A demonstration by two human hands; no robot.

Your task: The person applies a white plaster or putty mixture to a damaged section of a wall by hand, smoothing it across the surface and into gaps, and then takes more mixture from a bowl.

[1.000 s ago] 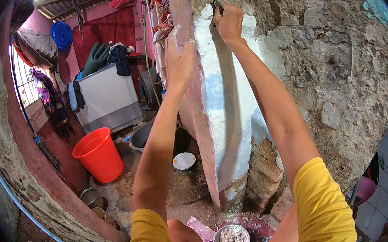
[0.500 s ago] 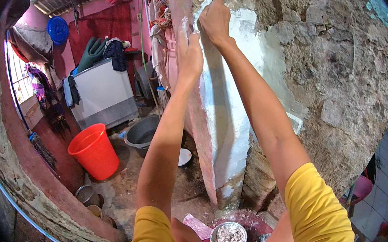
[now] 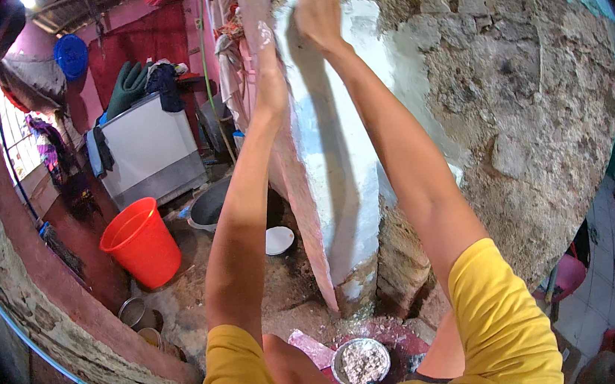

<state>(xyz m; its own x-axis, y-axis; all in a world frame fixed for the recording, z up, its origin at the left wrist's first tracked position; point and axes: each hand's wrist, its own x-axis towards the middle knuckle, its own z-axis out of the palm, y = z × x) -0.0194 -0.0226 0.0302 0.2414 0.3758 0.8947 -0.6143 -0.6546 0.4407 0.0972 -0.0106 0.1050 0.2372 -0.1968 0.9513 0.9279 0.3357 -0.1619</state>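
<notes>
My left hand [image 3: 271, 83] lies along the pink edge of the wall corner, its fingers stretched upward and smeared with white paste. Higher up, my right hand [image 3: 319, 17] presses at the top of the white plaster strip [image 3: 347, 180], fingers curled. Its fingertips are blurred, and whatever they hold cannot be made out. The wet white coat runs down the corner beside rough bare wall [image 3: 523, 102]. Down between my knees stands a bowl [image 3: 336, 375] of lumpy white paste [image 3: 363, 361] with a dark handle sticking out at its near rim.
To the left stand a red bucket [image 3: 141, 247], a dark basin [image 3: 208, 208] and a white lid-like dish [image 3: 280, 240] on the floor. A white chest [image 3: 153, 144] piled with cloths is behind them. A blue hose [image 3: 39, 348] runs along the low wall at left.
My right hand has shifted slightly along the top of the plaster, its pointing finger now folded in or blurred. My left hand stays by the pink edge. The whole view has swung slightly.
</notes>
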